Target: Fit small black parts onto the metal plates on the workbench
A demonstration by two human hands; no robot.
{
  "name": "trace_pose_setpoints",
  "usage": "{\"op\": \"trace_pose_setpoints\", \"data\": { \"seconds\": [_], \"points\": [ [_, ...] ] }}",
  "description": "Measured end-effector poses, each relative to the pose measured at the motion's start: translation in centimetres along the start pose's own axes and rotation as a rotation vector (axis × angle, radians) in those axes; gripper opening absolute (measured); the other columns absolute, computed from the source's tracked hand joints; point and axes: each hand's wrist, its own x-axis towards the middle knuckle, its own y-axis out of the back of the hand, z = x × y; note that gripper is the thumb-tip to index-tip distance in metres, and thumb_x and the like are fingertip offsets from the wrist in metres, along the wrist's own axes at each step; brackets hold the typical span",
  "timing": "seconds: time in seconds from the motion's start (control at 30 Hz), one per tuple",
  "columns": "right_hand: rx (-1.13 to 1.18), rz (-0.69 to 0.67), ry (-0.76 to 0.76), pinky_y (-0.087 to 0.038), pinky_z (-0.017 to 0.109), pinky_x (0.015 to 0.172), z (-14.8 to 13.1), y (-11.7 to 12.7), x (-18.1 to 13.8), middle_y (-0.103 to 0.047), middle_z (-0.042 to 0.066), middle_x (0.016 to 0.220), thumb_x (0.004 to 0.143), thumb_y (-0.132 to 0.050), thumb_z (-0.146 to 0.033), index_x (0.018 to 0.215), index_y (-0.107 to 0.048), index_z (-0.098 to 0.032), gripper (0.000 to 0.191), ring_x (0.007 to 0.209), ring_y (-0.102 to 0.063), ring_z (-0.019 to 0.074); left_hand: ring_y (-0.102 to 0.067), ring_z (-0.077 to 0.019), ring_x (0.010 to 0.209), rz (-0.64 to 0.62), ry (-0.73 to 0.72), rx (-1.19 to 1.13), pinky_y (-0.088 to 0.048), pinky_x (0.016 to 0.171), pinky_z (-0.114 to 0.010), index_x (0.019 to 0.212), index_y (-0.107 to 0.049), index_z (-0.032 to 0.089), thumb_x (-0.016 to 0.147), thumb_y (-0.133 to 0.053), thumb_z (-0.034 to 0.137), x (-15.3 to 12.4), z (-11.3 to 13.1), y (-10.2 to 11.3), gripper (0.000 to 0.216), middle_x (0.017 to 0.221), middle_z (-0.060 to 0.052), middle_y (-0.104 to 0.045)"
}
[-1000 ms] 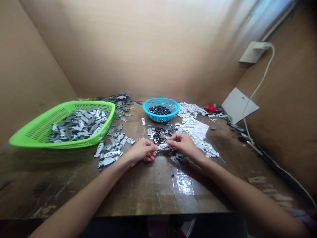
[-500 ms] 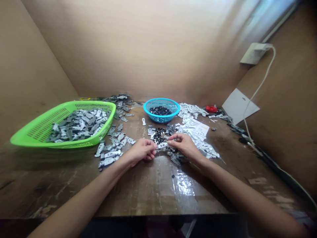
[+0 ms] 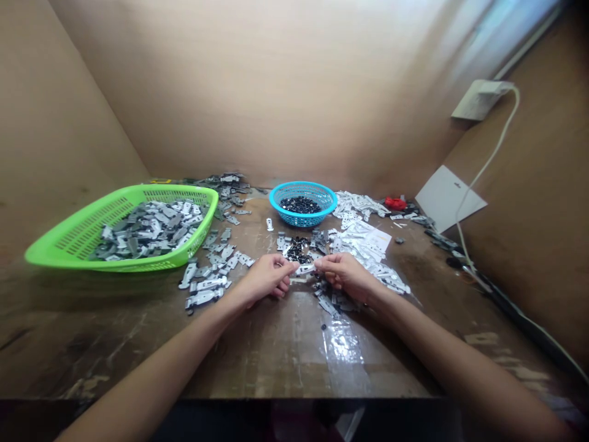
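Observation:
Between my hands is a small white car-shaped plastic piece, held level just over the table. My left hand pinches its left end between thumb and fingers. At its right end, the thumb and fingers of my right hand are closed on it too. Right behind the piece lies a heap of small black wheel-like parts. Grey and white car-shaped pieces lie under and beside my right hand. More grey and white pieces are spread left of my left hand.
A green basket of grey and white pieces stands on the left. At the back, a blue basket holds black parts. White pieces are piled on the right near a red object. A white cable hangs along the right wall.
My right hand's fingers have closed down onto the right end of the white piece, and my left thumb has shifted along its left end. The whole view has moved slightly.

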Motion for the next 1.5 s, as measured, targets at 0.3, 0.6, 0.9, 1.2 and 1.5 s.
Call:
{"op": "trace_pose_setpoints", "data": {
  "seconds": [0.3, 0.6, 0.9, 1.2, 1.5],
  "points": [
    [-0.027, -0.032, 0.005, -0.022, 0.017, 0.035, 0.2, -0.7, -0.3, -0.041, -0.004, 0.045, 0.069, -0.064, -0.047, 0.071, -0.06, -0.011, 0.036, 0.037, -0.031, 0.004, -0.062, -0.009, 0.065, -0.205, 0.068, -0.283, -0.048, 0.058, -0.014, 0.086, -0.061, 0.007, 0.07, -0.066, 0.041, 0.1, -0.4, -0.2, 0.037, 0.087, -0.014, -0.065],
    [-0.138, -0.057, 0.109, -0.031, 0.016, 0.041, 0.0, -0.7, -0.5, -0.057, 0.001, 0.068, 0.065, -0.07, -0.036, 0.095, -0.06, -0.013, 0.04, 0.047, -0.041, 0.0045, -0.063, -0.0089, 0.067, -0.194, 0.13, -0.54, -0.051, 0.062, -0.012, 0.088, -0.063, 0.004, 0.073, -0.066, 0.025, 0.7, -0.6, 0.8, 0.026, 0.086, -0.013, -0.065],
    [-0.179, 0.019, 0.181, -0.026, 0.017, 0.038, 0.5, -1.0, -0.2, -0.056, 0.0, 0.061, 0.069, -0.064, -0.039, 0.08, -0.06, -0.013, 0.029, 0.042, -0.039, 0.0043, -0.063, -0.01, 0.069, -0.226, 0.144, -0.594, -0.053, 0.063, -0.013, 0.088, -0.062, 0.004, 0.073, -0.066, 0.024, 0.6, -0.6, 0.7, 0.025, 0.088, -0.013, -0.064],
    [-0.109, 0.129, 0.264, -0.025, 0.018, 0.04, -0.3, -1.5, -0.8, -0.05, -0.002, 0.058, 0.067, -0.067, -0.038, 0.076, -0.06, -0.013, 0.027, 0.045, -0.037, 0.005, -0.064, -0.0111, 0.072, -0.262, 0.161, -0.697, -0.053, 0.06, -0.012, 0.093, -0.061, 0.008, 0.074, -0.065, 0.021, 0.4, -0.4, 0.8, 0.023, 0.084, -0.009, -0.064],
    [-0.223, 0.145, 0.386, -0.028, 0.02, 0.044, -0.9, -0.9, -0.9, -0.049, -0.002, 0.059, 0.073, -0.062, -0.036, 0.077, -0.058, -0.015, 0.022, 0.047, -0.038, 0.0068, -0.063, -0.0088, 0.066, -0.293, 0.2, -0.745, -0.052, 0.057, -0.01, 0.09, -0.06, 0.008, 0.074, -0.064, 0.019, 0.4, -0.2, 0.9, 0.02, 0.08, -0.007, -0.064]
  ]
}}
